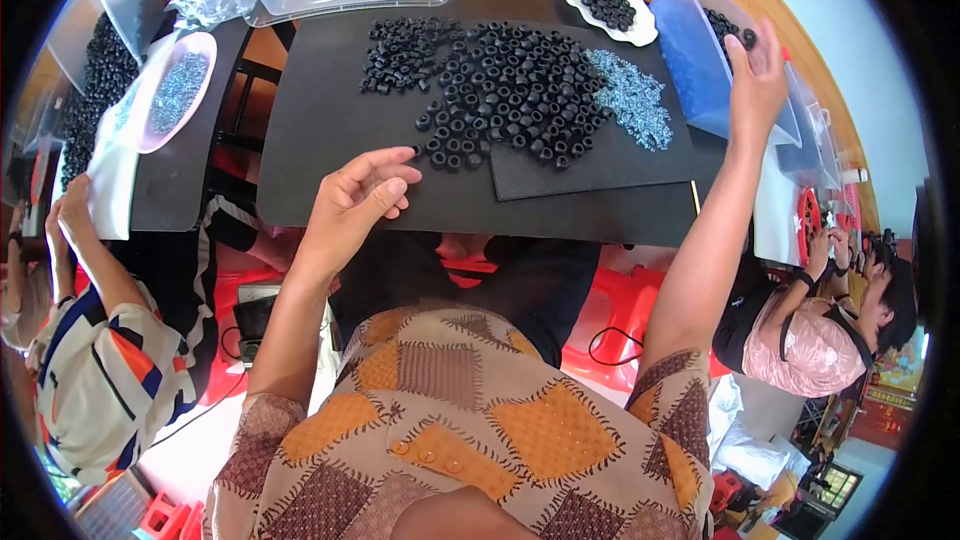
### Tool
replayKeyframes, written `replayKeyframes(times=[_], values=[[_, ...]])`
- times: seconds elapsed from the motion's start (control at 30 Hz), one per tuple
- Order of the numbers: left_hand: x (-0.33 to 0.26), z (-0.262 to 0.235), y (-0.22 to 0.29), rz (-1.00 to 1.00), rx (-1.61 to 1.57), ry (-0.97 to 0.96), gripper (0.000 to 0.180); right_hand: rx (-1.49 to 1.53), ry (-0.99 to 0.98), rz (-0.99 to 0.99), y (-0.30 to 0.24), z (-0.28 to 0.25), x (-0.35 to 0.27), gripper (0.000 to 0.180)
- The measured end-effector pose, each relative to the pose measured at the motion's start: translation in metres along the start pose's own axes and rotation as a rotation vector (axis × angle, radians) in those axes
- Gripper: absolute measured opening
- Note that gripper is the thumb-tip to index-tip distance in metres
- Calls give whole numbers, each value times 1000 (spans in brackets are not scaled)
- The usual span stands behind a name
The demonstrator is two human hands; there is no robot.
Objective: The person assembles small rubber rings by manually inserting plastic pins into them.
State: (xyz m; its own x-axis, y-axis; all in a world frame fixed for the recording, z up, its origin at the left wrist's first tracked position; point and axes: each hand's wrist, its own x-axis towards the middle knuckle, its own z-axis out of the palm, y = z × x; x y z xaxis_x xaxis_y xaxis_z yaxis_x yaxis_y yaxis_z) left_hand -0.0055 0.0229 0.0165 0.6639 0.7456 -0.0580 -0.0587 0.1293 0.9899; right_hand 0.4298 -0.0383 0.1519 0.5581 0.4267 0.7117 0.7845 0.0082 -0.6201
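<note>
1. We're sitting at a black mat (330, 140) with a big heap of black rubber rings (510, 90) in the middle of it, and a smaller scatter of them toward its far left corner.
2. A pile of small bluish metal bits (632, 100) sits just right of the heap, touching its edge.
3. Step in hand, as we read it: dropping a finished piece off. Our right hand (757, 80) is stretched out past the mat's far right corner, over a tilted clear blue bin (690, 60).
4. That hand's fingers are pinched together around one black ring (749, 37) at the tips, right above the bin's opening.
5. Our left hand (362, 200) hovers at the near edge of the mat, fingers curled loosely and half open. Can't tell if it's holding anything; nothing shows.
6. Next move probably calls for letting the ring fall cleanly into the bin, then picking a fresh one off the near side of the heap.
7. Also around: a white dish of rings (608, 2) at the far edge, and a pink dish of metal bits (178, 90) off to the left.
</note>
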Motion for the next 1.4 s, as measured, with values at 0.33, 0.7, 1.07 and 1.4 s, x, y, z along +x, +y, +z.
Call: replayKeyframes(times=[0.33,0.7,1.07,1.4], values=[[-4,-4,-7,23,71,85,23,-203,-181,-144,32,13,-126,5],[-8,19,-4,84,339,116,27,-382,-395,-203,43,21,-142,13],[-4,21,-2,25,327,125,25,-227,-423,-286,40,23,-136,14],[-4,18,-4,-13,292,110,22,-310,-534,-378,30,32,-125,17]])
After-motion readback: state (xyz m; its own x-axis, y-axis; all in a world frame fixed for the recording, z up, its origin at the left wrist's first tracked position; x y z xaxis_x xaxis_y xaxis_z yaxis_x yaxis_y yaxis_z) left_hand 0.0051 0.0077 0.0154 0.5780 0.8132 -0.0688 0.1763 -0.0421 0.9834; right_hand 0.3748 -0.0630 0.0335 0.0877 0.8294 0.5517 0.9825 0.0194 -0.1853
